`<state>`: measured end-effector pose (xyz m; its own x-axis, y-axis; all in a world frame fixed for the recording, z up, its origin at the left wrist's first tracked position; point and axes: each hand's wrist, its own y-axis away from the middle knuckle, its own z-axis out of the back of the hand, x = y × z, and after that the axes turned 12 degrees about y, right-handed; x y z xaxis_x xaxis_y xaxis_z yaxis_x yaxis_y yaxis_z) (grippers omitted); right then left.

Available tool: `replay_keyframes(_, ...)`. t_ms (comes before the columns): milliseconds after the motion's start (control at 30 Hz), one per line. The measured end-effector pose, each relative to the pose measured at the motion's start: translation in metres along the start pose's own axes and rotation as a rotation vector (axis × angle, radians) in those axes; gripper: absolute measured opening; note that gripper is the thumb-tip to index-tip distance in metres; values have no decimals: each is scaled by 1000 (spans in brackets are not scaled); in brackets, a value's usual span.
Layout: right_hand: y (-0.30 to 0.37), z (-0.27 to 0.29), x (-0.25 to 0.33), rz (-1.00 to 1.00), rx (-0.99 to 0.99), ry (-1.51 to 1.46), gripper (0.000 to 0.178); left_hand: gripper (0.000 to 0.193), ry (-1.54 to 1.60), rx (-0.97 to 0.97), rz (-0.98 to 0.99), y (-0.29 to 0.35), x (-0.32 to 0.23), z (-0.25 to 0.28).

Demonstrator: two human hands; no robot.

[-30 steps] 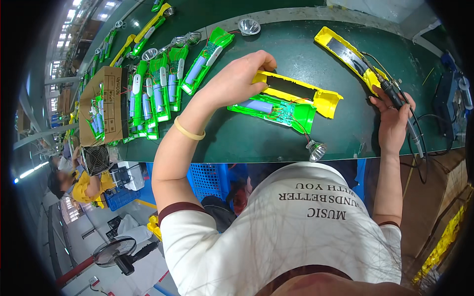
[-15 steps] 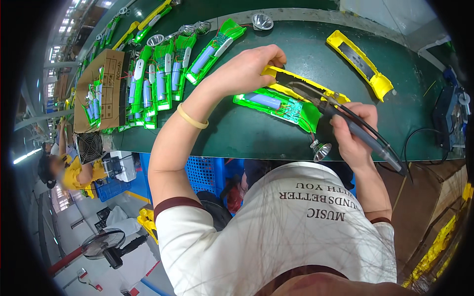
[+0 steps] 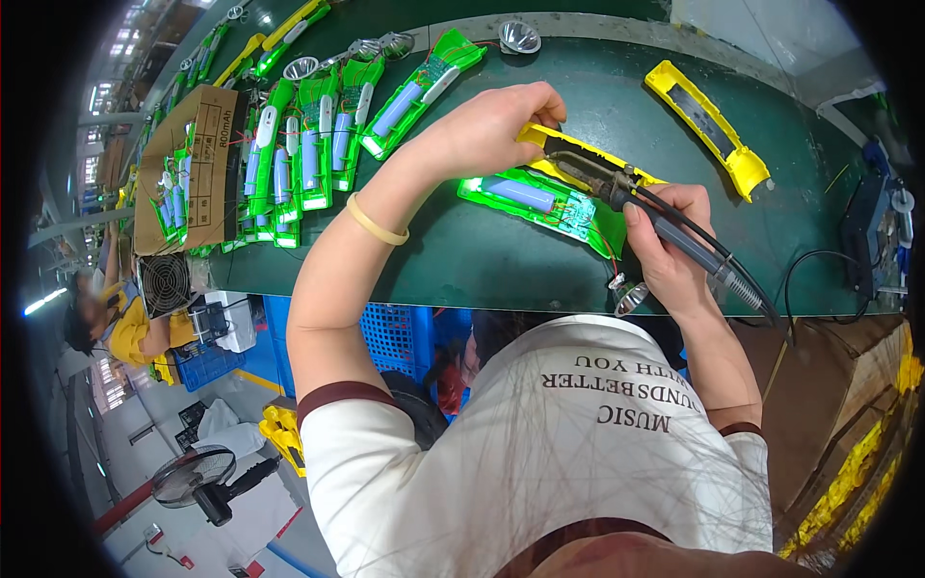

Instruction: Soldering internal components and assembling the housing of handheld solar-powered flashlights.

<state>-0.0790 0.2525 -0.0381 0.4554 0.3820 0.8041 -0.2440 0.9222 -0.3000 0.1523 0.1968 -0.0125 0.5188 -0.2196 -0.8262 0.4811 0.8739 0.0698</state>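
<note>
My left hand (image 3: 503, 130) grips the left end of a yellow plastic half-shell (image 3: 602, 156) with a dark inside, fingers closed at its edge. My right hand (image 3: 673, 252) is wrapped round a soldering iron (image 3: 696, 249) with a cable and a thin tube along it. The iron's bent tip lies over the yellow shell's dark inside; whether it touches is unclear. Just below, on the bench, lies a green half-shell (image 3: 609, 231) with a blue cylindrical battery (image 3: 522, 194) and a circuit board (image 3: 578, 214). Wires run from it to a shiny reflector cup (image 3: 631, 299) at the bench edge.
Another yellow half-shell (image 3: 708, 130) lies at the far right. Several green shells with batteries stand in a row at left, beside a cardboard box (image 3: 214, 169). A blue device (image 3: 872, 217) sits at the right edge. A person in yellow (image 3: 140, 328) is far left.
My right hand has moved slightly left and up with the soldering iron. Its tip reaches further left over the yellow half-shell. My left hand has kept its grip, nearly still.
</note>
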Motion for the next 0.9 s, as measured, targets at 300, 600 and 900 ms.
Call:
replay_keyframes(300, 2, 2, -4, 67, -47, 3, 28, 32, -14, 5, -31, -2, 2, -1)
replay_keyframes(600, 3, 60, -37, -132, -654, -482, 22, 33, -14, 8, 5, 0, -1, 0)
replay_keyframes(900, -5, 76, -71, -262, -432, -504, 30, 33, -29, 29, 22, -4, -2, -1)
